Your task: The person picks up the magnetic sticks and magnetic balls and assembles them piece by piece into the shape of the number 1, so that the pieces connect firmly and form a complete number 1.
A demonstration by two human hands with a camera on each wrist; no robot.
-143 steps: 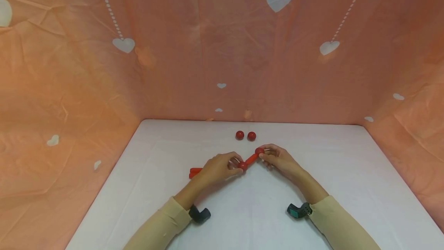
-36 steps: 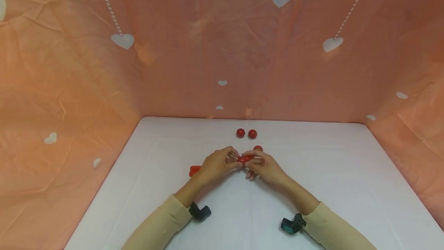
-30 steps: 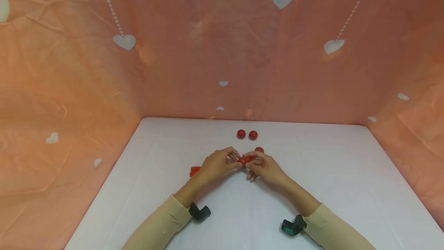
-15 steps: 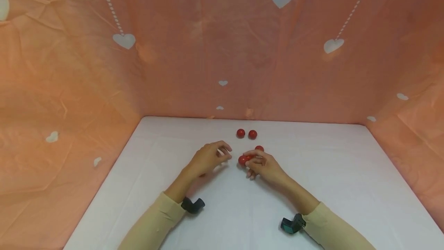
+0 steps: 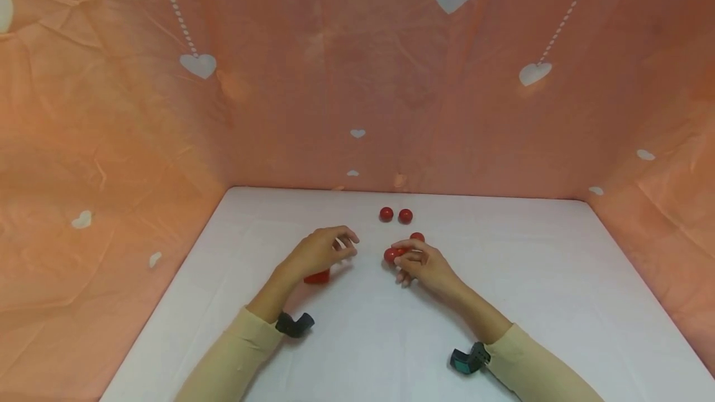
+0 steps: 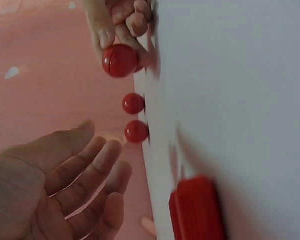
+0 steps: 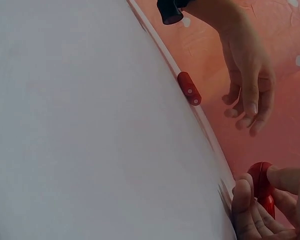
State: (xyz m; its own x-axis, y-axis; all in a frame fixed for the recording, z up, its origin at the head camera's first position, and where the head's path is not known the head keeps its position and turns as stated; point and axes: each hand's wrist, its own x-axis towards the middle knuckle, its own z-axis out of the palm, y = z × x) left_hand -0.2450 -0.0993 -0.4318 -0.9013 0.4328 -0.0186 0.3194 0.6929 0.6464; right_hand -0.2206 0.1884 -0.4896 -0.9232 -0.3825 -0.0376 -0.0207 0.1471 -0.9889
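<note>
My right hand point(image 5: 426, 267) pinches a red rod with a red ball point(image 5: 390, 255) on its near end; another red ball point(image 5: 416, 237) shows at the far end, behind the fingers. Most of the rod is hidden by that hand. In the right wrist view, thumb and fingers close on the piece beside the ball point(image 7: 260, 179). My left hand point(image 5: 319, 250) hovers with relaxed fingers and nothing in them. Below it lie short red rods point(image 5: 317, 277), partly covered by the hand; in the right wrist view two rods point(image 7: 189, 89) lie side by side.
Two loose red balls point(image 5: 386, 214) sit side by side farther back on the white table point(image 5: 503, 253). An orange cloth with heart shapes point(image 5: 335, 79) encloses the back and sides. Each wrist wears a dark camera mount point(image 5: 295, 324).
My left hand has let go of the near ball and moved left over the loose rods. My right hand earlier shifted from the far ball towards the near one and stays there.
</note>
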